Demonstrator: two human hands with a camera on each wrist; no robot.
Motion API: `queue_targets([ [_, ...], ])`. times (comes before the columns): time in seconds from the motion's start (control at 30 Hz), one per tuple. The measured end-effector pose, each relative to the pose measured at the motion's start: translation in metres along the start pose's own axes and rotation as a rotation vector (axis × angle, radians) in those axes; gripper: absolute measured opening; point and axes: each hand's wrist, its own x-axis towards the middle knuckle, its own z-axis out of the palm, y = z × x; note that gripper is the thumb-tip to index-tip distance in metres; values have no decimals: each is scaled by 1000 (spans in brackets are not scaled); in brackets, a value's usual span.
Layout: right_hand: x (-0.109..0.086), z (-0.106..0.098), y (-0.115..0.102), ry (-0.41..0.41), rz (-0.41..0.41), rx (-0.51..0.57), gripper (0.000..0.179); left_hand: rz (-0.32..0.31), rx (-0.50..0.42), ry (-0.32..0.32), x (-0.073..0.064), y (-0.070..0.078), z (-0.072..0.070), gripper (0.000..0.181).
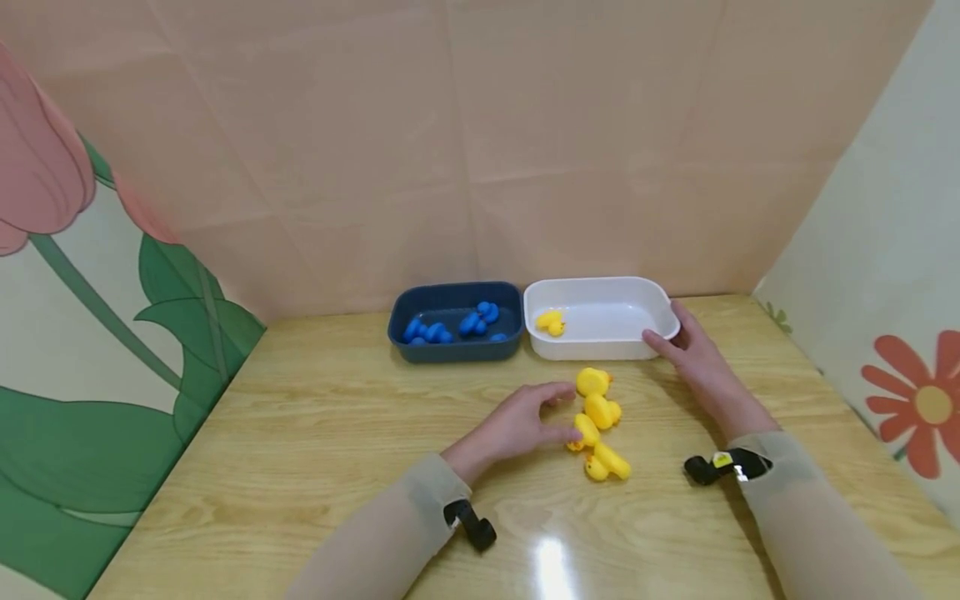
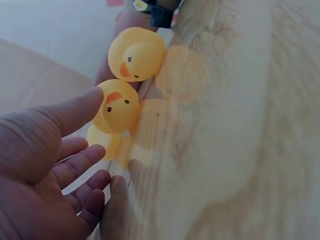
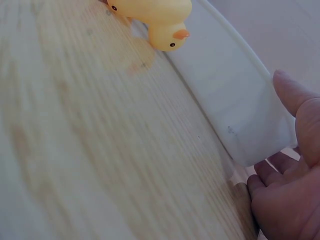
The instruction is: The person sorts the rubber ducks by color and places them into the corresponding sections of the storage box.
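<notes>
Several yellow rubber ducks [image 1: 602,411] lie in a short line on the table, touching or close together. My left hand [image 1: 521,423] is just left of them, thumb and fingers spread apart around the near side. In the left wrist view its thumb [image 2: 80,110] overlaps a duck [image 2: 117,112]; whether it touches is hard to tell. My right hand [image 1: 701,358] holds the right end of a white tray [image 1: 592,350], thumb at the rim and fingers around the end wall. One small cluster of yellow ducks [image 1: 551,322] sits inside that tray, at its left.
A dark blue tray [image 1: 457,354] with several blue ducks [image 1: 474,323] stands against the left end of the white one. Behind both rises a pinkish cloth backdrop [image 1: 450,167]. The wooden table [image 1: 315,433] reaches to a painted wall on either side.
</notes>
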Motion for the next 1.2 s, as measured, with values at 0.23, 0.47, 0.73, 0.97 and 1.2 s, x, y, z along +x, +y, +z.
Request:
queue_targets([
  [0.23,0,1,3,3,5,1,110,7,25,-13,-1,0,2,69],
  [0.47,-1,-1,3,5,13,-18,113,144,97,-49,3,-3,2,70],
  [0.73,-1,1,3,5,15,-8,114,137,146,-71,0,-4,3,68],
  [0.97,0,1,2,9,10,-7,115,99,152,-69,-3,-1,3,69],
  [1.2,1,1,2,-2,6,13,110,87,163,-70,-3,-2,5,65],
])
